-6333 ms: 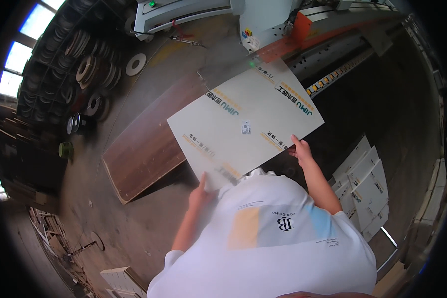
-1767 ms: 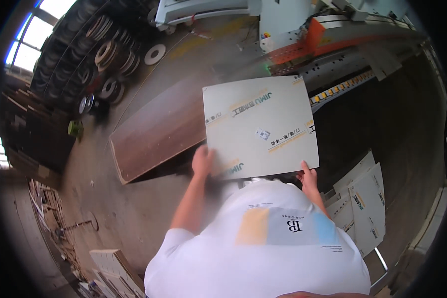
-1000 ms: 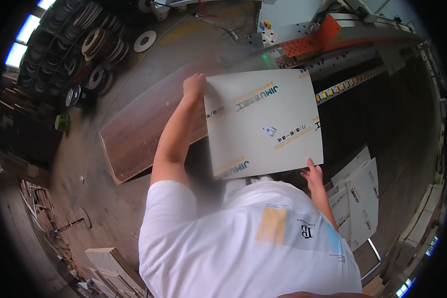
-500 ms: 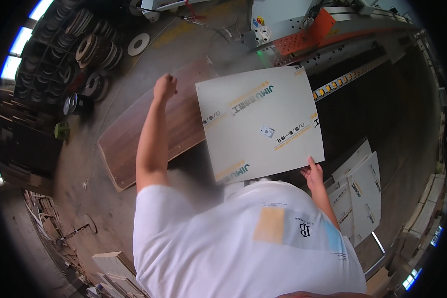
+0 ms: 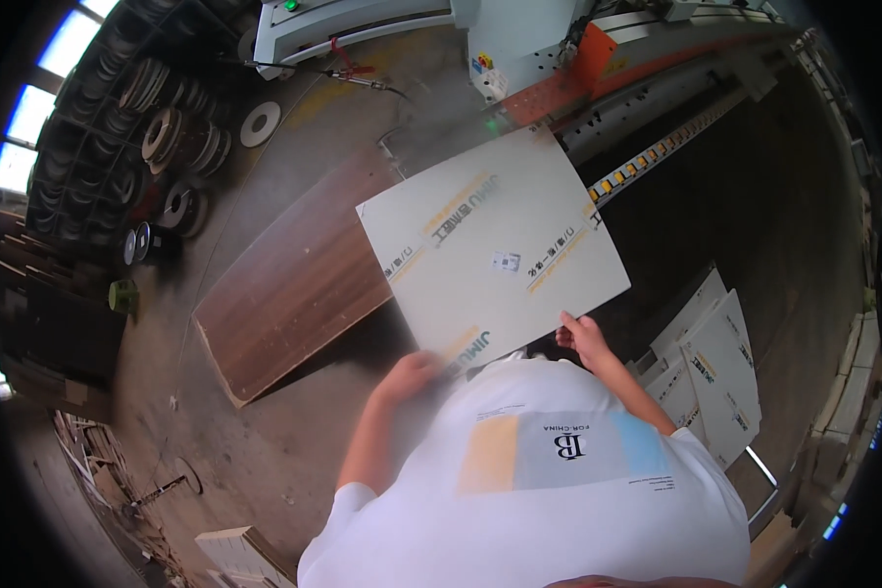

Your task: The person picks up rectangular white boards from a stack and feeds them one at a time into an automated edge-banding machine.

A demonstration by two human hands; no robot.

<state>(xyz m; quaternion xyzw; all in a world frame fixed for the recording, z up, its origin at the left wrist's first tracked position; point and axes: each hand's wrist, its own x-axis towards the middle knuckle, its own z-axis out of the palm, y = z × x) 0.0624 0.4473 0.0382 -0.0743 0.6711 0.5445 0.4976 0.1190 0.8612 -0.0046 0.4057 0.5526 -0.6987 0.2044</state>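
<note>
A pale, flat rectangular panel [image 5: 480, 230] with printed film and a small white label [image 5: 506, 262] extends in front of my body, tilted in the view. My right hand [image 5: 582, 336] is closed on its near edge, thumb on top and fingers curled below. At the panel's near left corner is my left hand [image 5: 412, 374], blurred; its fingers are smeared, and I cannot tell whether they grip the corner. Beyond it to the left lies a long reddish-brown board [image 5: 299, 279]. What supports the panel from below, if anything, is hidden.
Several similar pale panels [image 5: 720, 363] lean in a pile at the right. Ahead stands a machine with an orange guard [image 5: 592, 61] and a roller track [image 5: 637, 171]. Rolls of edge banding [image 5: 194, 137] fill a rack at the far left; a green container [image 5: 123, 296] is below.
My left hand has come down from above the brown board to the panel's near left corner. The panel has turned and shifted left, with my right hand still at its near edge.
</note>
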